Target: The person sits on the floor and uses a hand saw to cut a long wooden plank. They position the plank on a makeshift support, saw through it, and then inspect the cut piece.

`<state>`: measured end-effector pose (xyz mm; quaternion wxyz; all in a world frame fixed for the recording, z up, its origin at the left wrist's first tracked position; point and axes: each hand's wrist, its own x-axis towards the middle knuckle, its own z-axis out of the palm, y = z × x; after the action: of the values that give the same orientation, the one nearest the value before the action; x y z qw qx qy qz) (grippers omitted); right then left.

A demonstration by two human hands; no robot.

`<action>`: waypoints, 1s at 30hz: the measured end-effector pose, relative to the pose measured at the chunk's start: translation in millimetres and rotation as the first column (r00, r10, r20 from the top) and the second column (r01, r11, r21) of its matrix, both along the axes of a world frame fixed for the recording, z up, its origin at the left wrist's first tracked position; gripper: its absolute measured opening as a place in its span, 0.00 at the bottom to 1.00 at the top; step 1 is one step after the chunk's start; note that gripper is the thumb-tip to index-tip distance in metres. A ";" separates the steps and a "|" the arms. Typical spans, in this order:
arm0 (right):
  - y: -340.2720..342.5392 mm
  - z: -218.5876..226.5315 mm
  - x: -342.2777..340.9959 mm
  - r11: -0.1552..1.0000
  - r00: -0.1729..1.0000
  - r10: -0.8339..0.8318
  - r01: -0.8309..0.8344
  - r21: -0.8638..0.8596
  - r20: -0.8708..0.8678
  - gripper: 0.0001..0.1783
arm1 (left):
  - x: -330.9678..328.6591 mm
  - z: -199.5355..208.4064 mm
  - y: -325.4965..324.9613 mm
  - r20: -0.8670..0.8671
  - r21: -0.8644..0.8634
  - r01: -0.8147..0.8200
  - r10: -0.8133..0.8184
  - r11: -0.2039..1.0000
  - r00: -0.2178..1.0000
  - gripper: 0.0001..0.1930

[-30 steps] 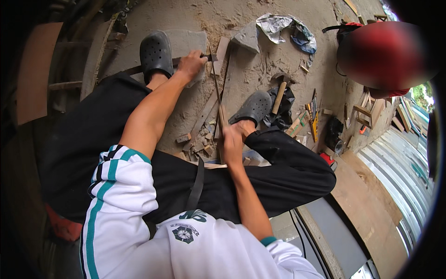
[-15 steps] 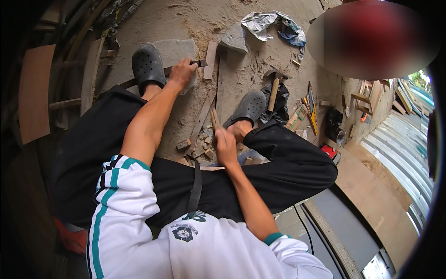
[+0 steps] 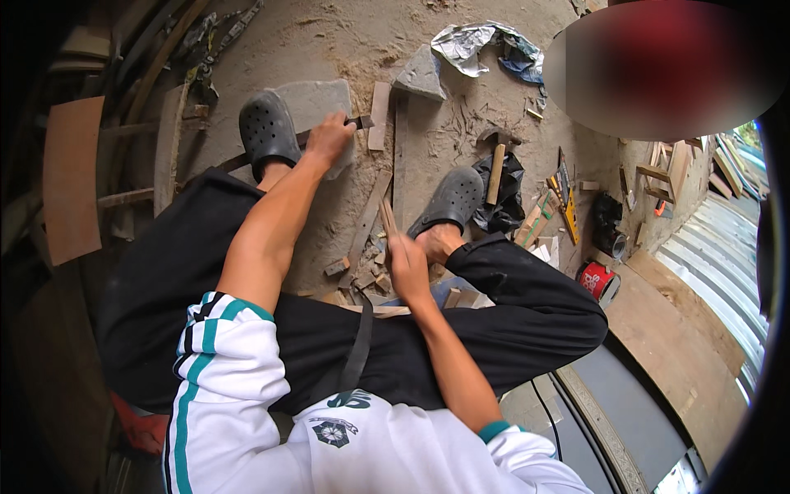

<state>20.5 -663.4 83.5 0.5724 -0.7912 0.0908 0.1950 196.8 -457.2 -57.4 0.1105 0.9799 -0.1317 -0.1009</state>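
Observation:
My left hand [image 3: 329, 138] is closed around a long, dark, flat bar [image 3: 362, 123] near its far end. The bar runs left past my grey clog [image 3: 268, 130], above a flat grey slab [image 3: 317, 95]; I cannot tell its material. My right hand [image 3: 406, 267] is closed on a thin, light wood strip [image 3: 388, 216], which sticks out above the fingers beside my other clog [image 3: 454, 198]. Small wood offcuts [image 3: 374, 278] lie left of that hand. A long narrow board [image 3: 368, 218] rests on the ground between the two hands.
A hammer [image 3: 495, 174] lies on a black plastic bag [image 3: 506, 202] right of my right clog. Beyond are a yellow-handled square [image 3: 569, 214] and a red can [image 3: 597, 281]. A stone block [image 3: 421, 74] and a silvery sheet [image 3: 462, 49] lie at the far side.
The view has shifted slightly, so the scene sits a little lower and further right. Both hands keep their holds; the wood strip in my right hand stays upright beside the clog.

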 end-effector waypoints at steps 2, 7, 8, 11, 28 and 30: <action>-7.1 33.1 -28.1 0.998 0.991 -0.043 0.048 0.035 -0.123 0.16 | 3.9 -1.9 2.2 0.018 0.021 0.013 -0.013 1.000 1.000 0.09; 1.3 -26.5 21.4 0.995 0.986 0.036 -0.020 -0.097 0.163 0.16 | 7.7 -4.7 1.2 0.012 0.002 0.076 -0.076 0.997 0.997 0.11; 2.3 -18.9 25.9 0.998 0.997 0.012 -0.006 -0.063 0.082 0.16 | 6.0 -9.0 0.6 0.057 0.018 0.073 -0.074 0.997 0.996 0.10; -9.4 27.8 -6.5 0.998 0.991 -0.046 0.052 0.045 -0.125 0.16 | 1.1 -20.9 7.4 0.063 -0.018 0.018 -0.017 1.000 0.998 0.10; 4.9 -16.0 25.7 0.999 0.999 -0.037 0.037 -0.027 0.010 0.15 | 3.0 -13.0 2.0 0.097 -0.014 0.036 -0.034 0.999 0.995 0.11; 5.4 -10.5 26.8 0.999 0.996 -0.047 0.047 -0.001 -0.077 0.15 | 1.3 -11.7 -0.1 0.053 -0.001 0.007 -0.006 1.000 0.999 0.10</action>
<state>47.3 -658.0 73.0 0.5732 -0.7806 0.1312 0.2122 198.1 -457.4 -69.1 0.1071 0.9818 -0.1378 -0.0751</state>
